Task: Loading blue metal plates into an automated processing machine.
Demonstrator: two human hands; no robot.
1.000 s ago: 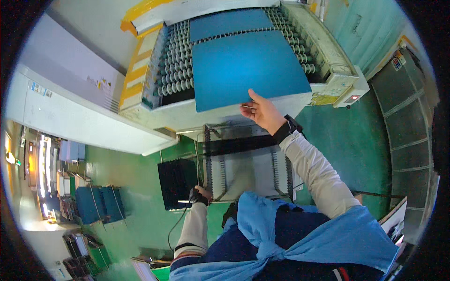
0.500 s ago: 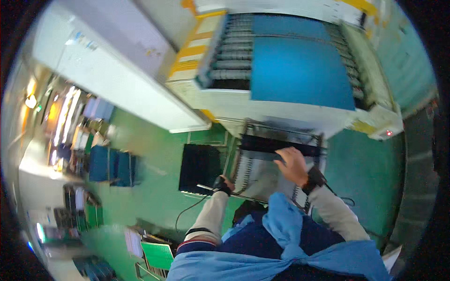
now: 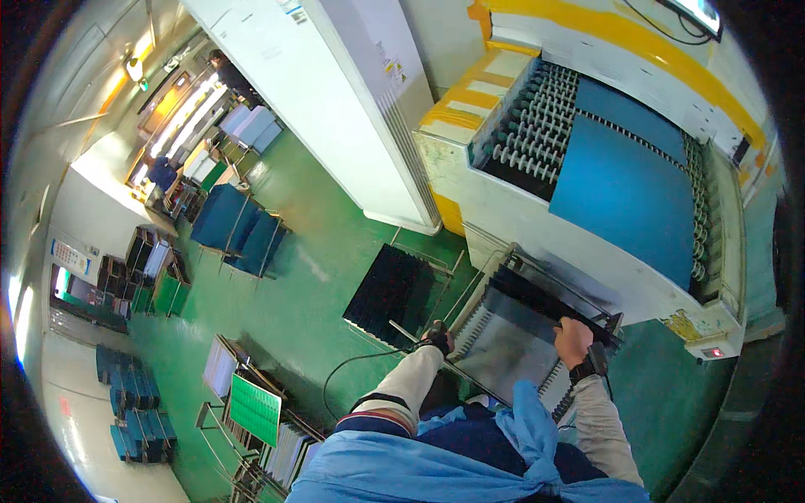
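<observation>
Lower right of frame, half-curled right hand (image 3: 575, 342) at black panels (image 3: 530, 289), left hand (image 3: 440, 336) by slotted rack (image 3: 475, 327), both holds unclear; touch panel edges only

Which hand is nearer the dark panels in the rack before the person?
Right: the right hand is close beside the dark panels; the left hand is farther, by the left edge of the rack.

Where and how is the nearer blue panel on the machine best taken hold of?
Probably by the near edge of the blue panel, coming from the front: it lies flat over the rollers, and that edge reaches the machine's front wall.
</observation>
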